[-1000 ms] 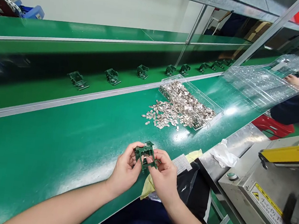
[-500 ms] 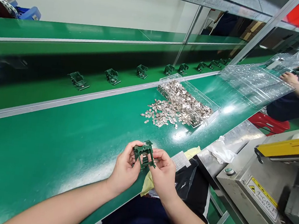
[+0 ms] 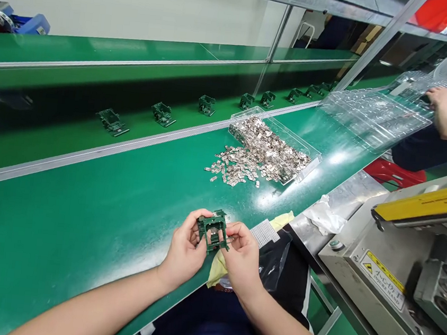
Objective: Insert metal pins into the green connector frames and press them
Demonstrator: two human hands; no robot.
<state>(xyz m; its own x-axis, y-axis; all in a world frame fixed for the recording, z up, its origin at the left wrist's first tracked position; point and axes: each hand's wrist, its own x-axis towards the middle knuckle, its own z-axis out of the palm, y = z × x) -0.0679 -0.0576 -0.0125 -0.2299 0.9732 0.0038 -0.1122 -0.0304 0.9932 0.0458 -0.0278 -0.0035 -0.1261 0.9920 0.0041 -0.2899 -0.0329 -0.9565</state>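
Between my hands, above the near edge of the green work surface, is a dark green plastic frame point(image 3: 217, 221) with a square opening in its middle. My left hand point(image 3: 185, 251) grips its left side, thumb along the lower part. The fingers of my right hand point(image 3: 243, 255) are closed at its right side, by the lower corner. A thin light-coloured bit shows near the right fingertips, too small to name. Farther off lies a heap of small metal plates point(image 3: 234, 164), partly spilled from a clear plastic box point(image 3: 307, 168).
Several similar green frames point(image 3: 163, 114) stand in a row on the belt point(image 3: 130, 144) behind a metal rail. Right are a machine point(image 3: 355, 277) with a yellow bar, white crumpled paper point(image 3: 324, 215) and a yellow cloth point(image 3: 219, 268). A co-worker's hand point(image 3: 440, 97) is over clear trays point(image 3: 376, 119).
The camera view has shifted slightly. Both my hands keep hold of the green frame, which is turned a little. The co-worker's arm has moved over the trays.
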